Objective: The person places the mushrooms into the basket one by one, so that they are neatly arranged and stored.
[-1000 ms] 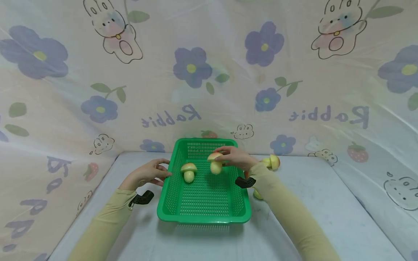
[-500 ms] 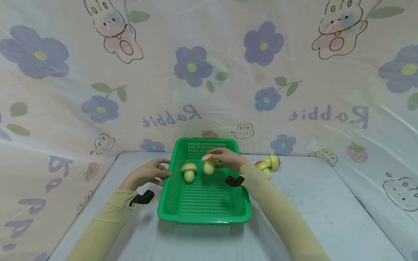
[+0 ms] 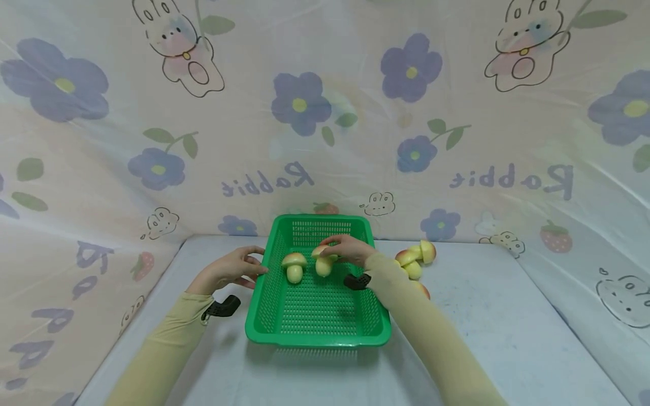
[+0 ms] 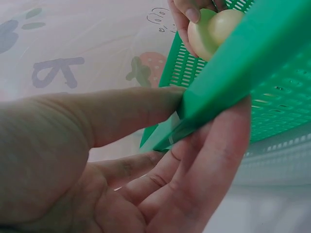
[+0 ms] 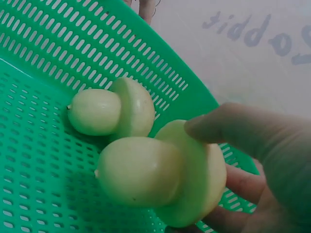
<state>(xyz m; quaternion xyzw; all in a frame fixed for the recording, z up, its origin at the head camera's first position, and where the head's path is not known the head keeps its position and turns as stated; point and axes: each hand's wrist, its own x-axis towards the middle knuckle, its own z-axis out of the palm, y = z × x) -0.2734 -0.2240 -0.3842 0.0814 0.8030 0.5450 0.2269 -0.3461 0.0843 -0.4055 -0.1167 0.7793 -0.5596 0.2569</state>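
A green plastic basket (image 3: 320, 340) with slotted walls stands on the table. My left hand (image 3: 236, 268) pinches its left rim, thumb on one side and fingers on the other, as the left wrist view shows. Inside the basket, my right hand (image 3: 350, 250) holds a toy mushroom (image 5: 141, 170) by its cap, thumb on the cap's pale underside. The stem of this mushroom points toward the person, low over the slotted floor. Just left of it, a second mushroom (image 5: 97, 111) lies in the basket, near the left wall.
Several more mushrooms lie on the white table (image 3: 487, 316) right of the basket: one mushroom (image 3: 428, 252) at the back, others partly behind the right sleeve (image 3: 426, 332). A patterned cloth (image 3: 350, 152) hangs behind the table and along its sides.
My right hand has moved left and slightly down with the mushroom, toward the one lying in the basket. More mushrooms on the table show past the sleeve. The left hand has stayed on the rim.
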